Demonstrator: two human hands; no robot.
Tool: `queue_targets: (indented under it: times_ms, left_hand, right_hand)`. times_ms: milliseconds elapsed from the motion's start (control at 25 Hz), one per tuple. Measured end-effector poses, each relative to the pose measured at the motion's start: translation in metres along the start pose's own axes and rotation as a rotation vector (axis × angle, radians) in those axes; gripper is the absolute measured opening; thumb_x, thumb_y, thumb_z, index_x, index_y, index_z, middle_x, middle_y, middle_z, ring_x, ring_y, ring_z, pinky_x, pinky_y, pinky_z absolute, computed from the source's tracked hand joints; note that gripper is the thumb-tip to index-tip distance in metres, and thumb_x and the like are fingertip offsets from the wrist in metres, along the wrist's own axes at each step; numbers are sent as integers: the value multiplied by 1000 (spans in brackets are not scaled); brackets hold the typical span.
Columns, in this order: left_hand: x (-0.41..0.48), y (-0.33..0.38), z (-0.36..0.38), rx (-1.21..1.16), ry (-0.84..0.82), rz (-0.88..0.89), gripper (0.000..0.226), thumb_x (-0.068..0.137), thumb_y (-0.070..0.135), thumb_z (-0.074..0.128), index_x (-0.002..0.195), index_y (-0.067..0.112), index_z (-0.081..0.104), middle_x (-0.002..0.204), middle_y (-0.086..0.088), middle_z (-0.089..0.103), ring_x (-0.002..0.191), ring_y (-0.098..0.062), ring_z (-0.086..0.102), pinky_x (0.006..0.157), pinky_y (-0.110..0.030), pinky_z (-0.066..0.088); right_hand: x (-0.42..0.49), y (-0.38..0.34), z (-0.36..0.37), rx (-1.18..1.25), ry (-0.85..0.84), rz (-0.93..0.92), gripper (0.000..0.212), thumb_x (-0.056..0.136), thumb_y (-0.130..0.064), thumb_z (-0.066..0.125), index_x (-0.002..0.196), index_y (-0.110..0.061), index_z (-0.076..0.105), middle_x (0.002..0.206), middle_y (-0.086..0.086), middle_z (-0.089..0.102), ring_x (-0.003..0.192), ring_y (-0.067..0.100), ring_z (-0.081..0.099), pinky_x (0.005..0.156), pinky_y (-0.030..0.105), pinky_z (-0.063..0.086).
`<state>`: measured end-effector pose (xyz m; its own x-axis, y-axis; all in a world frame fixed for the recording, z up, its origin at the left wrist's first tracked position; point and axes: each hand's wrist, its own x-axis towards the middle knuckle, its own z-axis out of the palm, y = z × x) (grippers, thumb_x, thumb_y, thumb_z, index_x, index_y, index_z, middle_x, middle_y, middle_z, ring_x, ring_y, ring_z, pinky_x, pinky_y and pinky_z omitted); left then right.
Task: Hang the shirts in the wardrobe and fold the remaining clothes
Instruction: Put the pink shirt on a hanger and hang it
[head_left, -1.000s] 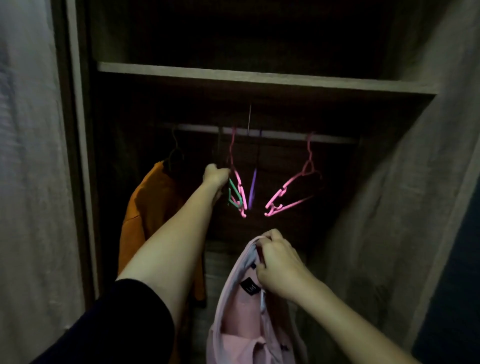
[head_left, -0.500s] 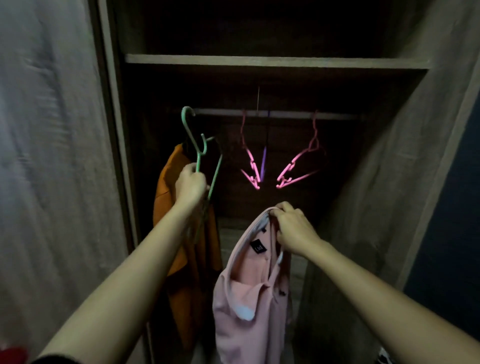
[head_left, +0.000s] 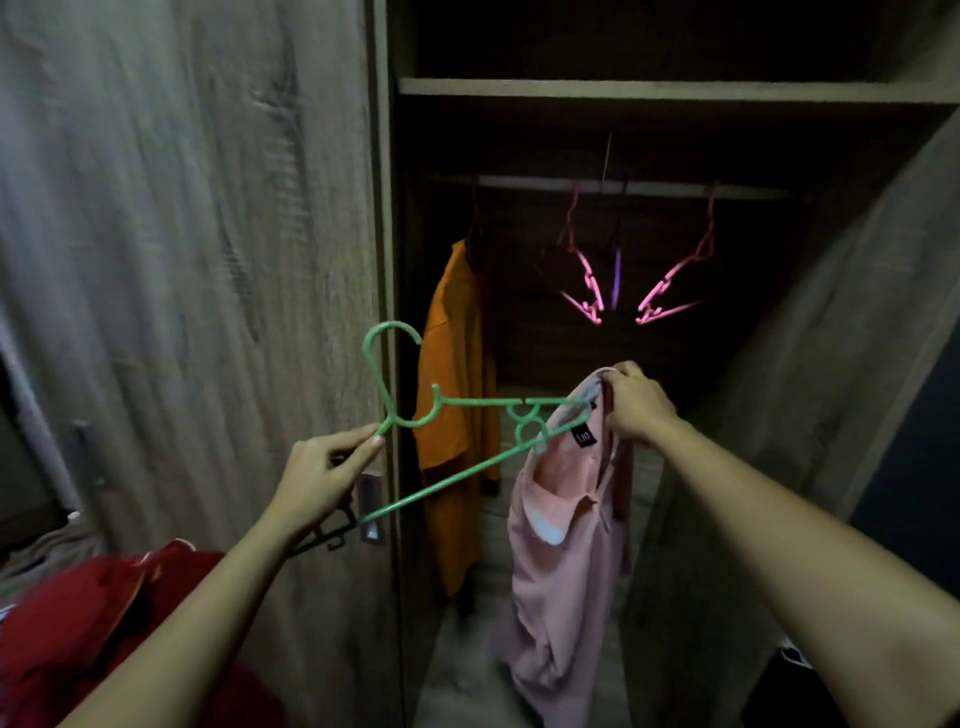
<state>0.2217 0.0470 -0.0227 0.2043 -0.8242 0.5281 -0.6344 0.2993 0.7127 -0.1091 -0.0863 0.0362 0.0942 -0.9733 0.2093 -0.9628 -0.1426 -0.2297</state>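
Observation:
My left hand (head_left: 319, 480) grips a green plastic hanger (head_left: 447, 447) near its neck, tilted with one arm tip reaching into the collar of a pink shirt (head_left: 566, 545). My right hand (head_left: 636, 405) pinches that shirt's collar and holds it up in front of the open wardrobe; the shirt hangs down limp. An orange shirt (head_left: 452, 410) hangs on a dark hanger at the left end of the wardrobe rail (head_left: 649, 188). Two pink hangers (head_left: 584, 270) (head_left: 680, 280) and a purple one (head_left: 617, 278) hang bare on the rail.
The wooden wardrobe door (head_left: 208, 260) stands open at the left, another door (head_left: 831, 364) at the right. A shelf (head_left: 649, 88) runs above the rail. Red clothing (head_left: 93, 634) lies in a pile at the lower left.
My left hand has pulled the green hanger off the rail, down and out of the wardrobe, and tipped it sideways toward the pink shirt's collar. The view has drawn back.

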Motion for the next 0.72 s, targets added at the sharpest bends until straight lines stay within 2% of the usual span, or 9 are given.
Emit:
queue_targets:
  times_ms: [120,200,280,360,400,440,520,600,720]
  left_hand:
    - [-6,-1,13,21,-26,109,22,86,19,67,106,13,72,104,-2,72,81,26,54,77,2,41]
    - [-10,7,37,28,-105,168,29,87,32,64,107,13,72,106,-1,72,93,13,60,83,-2,40]
    - [-13,16,62,21,-129,218,46,85,48,52,105,13,73,103,0,73,94,-2,65,81,-8,42]
    - [-10,24,73,-42,-16,210,51,82,51,46,100,12,74,97,-2,75,89,-6,65,76,-13,43]
    - [-6,28,73,-79,42,208,51,82,50,46,98,10,74,95,-3,75,87,-6,64,74,-12,43]
    - [-4,30,71,-112,85,227,50,81,48,48,97,8,74,93,-5,75,86,-6,63,72,-9,42]
    - [-1,35,62,-185,126,269,47,81,45,52,97,7,74,92,-4,74,82,-4,64,71,-10,47]
    - [7,45,52,-204,151,270,39,83,42,56,102,11,72,94,2,72,81,-5,66,74,-26,53]
    - [4,56,58,29,422,233,33,87,34,60,117,21,60,119,-5,56,106,-18,53,90,-35,40]
  right_hand:
    - [-21,-31,2,-86,-22,-123,54,76,-23,66,127,-20,48,138,2,37,111,38,51,93,42,48]
    - [-35,-57,4,-105,4,-230,56,76,-26,66,128,-18,47,139,2,37,109,38,51,94,40,47]
    - [-47,-80,-5,-113,10,-341,58,75,-23,65,130,-19,47,138,3,40,111,37,51,95,41,46]
    - [-54,-88,-29,-128,-53,-459,55,76,-28,62,129,-27,47,132,0,51,115,29,53,93,40,47]
    - [-56,-84,-43,-114,-39,-497,49,79,-38,59,126,-31,46,127,-4,57,114,24,55,93,41,45]
    - [-57,-77,-54,-127,34,-532,42,82,-51,49,121,-34,47,120,-8,62,112,21,56,92,41,43]
    - [-55,-57,-69,-264,234,-580,54,82,-67,19,102,-31,53,100,-6,69,98,22,62,81,38,40]
    - [-54,-40,-70,-333,335,-589,64,77,-70,8,83,-24,52,84,0,69,84,29,64,63,31,34]
    - [-50,-37,-68,-298,438,-574,66,77,-71,12,76,-19,52,77,4,69,77,31,65,56,29,30]
